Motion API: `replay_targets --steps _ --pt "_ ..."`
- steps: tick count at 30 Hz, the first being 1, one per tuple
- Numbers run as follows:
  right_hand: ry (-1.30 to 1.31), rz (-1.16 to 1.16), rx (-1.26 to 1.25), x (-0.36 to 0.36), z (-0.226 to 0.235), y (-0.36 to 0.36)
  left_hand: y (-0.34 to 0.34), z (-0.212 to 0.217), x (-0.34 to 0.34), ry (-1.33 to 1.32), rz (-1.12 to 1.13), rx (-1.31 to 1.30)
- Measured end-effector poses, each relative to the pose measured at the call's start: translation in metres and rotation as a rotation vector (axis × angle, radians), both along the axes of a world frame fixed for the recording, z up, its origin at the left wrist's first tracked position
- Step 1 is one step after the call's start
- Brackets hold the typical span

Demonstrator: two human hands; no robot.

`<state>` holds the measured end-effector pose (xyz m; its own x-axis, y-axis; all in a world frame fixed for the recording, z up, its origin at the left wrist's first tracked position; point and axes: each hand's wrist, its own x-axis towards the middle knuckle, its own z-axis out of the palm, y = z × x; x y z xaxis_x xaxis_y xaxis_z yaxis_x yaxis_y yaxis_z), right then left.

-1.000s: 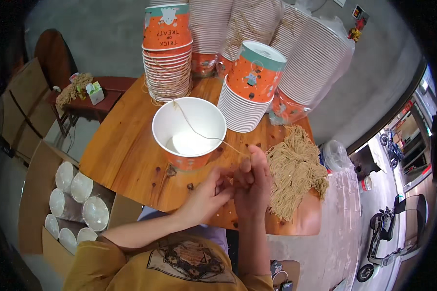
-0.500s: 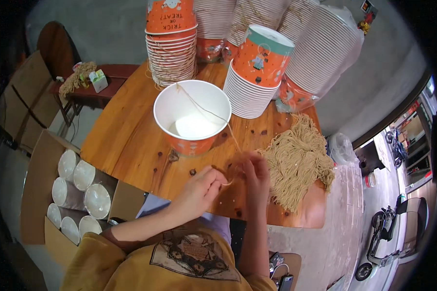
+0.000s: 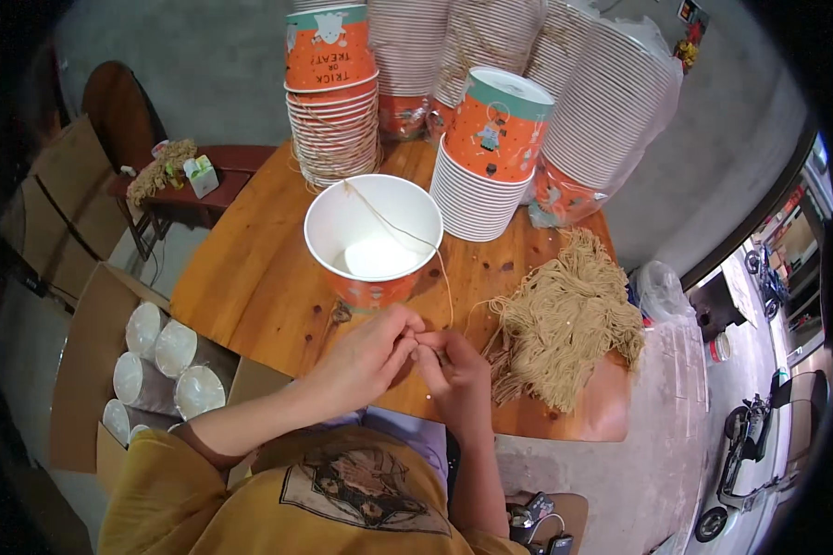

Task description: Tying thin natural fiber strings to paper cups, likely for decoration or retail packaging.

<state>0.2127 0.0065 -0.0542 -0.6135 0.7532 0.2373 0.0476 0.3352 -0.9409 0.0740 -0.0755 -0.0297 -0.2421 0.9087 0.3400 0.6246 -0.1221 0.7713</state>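
1. Both hands now sit lower, nearer the body, at 6 o'clock of the open paper bucket (image 3: 373, 242).
2. Left hand (image 3: 366, 356) and right hand (image 3: 453, 365) are pressed together, pinching a thin string (image 3: 416, 240) that runs up across the bucket.
3. Judging from this, the tying at the string end is going on, while the twine bundle (image 3: 565, 319) lies at 3 o'clock on the tabletop (image 3: 250, 268).

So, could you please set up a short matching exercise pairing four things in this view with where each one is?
Things:
1. open paper bucket
2. bundle of tan strings
3. cardboard box of cups
4. small side table

Places:
a. on the floor, at the person's left
b. on the wooden table, just beyond both hands
c. past the table's far left corner
d. on the table, at the person's right

Pairs: 1-b, 2-d, 3-a, 4-c
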Motion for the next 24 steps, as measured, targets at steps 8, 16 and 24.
replay_targets --steps 8,16,24 --pt "0.089 -0.283 0.111 -0.027 -0.013 0.012 0.007 0.014 -0.025 0.212 -0.006 0.036" --pt "0.2 -0.417 0.189 -0.06 -0.03 0.023 0.031 0.036 -0.059 0.651 0.081 0.181" --pt "0.236 -0.414 0.201 -0.075 -0.022 0.026 0.038 0.037 -0.058 0.34 0.001 -0.118"
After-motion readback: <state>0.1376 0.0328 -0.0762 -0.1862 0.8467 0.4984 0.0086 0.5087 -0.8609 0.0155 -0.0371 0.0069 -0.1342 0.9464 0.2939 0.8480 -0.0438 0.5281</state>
